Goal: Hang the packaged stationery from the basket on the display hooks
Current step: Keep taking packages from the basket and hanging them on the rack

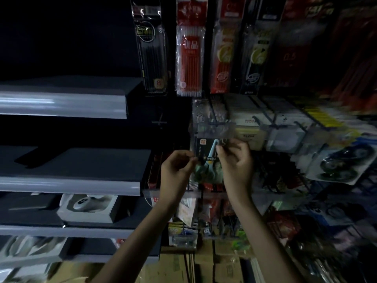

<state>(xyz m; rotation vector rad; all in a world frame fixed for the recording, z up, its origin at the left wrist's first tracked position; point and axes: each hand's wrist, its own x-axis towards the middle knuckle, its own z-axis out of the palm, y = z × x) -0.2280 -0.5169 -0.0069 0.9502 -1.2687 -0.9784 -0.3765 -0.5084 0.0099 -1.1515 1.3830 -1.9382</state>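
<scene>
Forearms [157, 217] raised, left hand [177, 168], right hand [236, 162], both seemingly pinching dark packet [206, 151]

We are seeing a packet [206, 152] showing black card, a small orange square and a pale teal shape. Above it, a pack of pens [189, 58] is showing red and white stripes, and a black pencil pack [152, 56] is showing a yellow tag. The shelves [61, 103] are looking grey, and the cardboard boxes [175, 266] brown.

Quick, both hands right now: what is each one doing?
Left hand: pinches the stationery package at its left edge.
Right hand: pinches the same package near its top.
</scene>
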